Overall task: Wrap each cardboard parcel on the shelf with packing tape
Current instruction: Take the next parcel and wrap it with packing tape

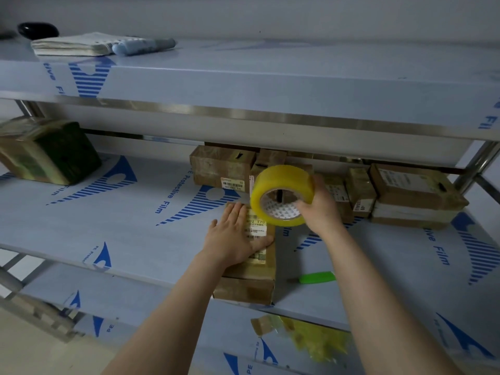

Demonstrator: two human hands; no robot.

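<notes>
A long cardboard parcel (253, 277) with a white label lies at the front edge of the middle shelf (140, 217). My left hand (234, 239) rests flat on its top, fingers spread, pressing it down. My right hand (318, 205) grips a yellowish roll of packing tape (281, 194), held upright just above the parcel's far end. Whether a strip runs from the roll to the parcel I cannot tell. Several more cardboard parcels (223, 169) stand at the back of the same shelf, under the upper shelf's edge.
A green cutter (318, 277) lies on the shelf right of the parcel. A taped dark box (46, 151) stands at far left. Crumpled tape scraps (311, 339) lie on the lower shelf. A paper stack (73, 44) and a bluish tube (143, 46) sit on the top shelf.
</notes>
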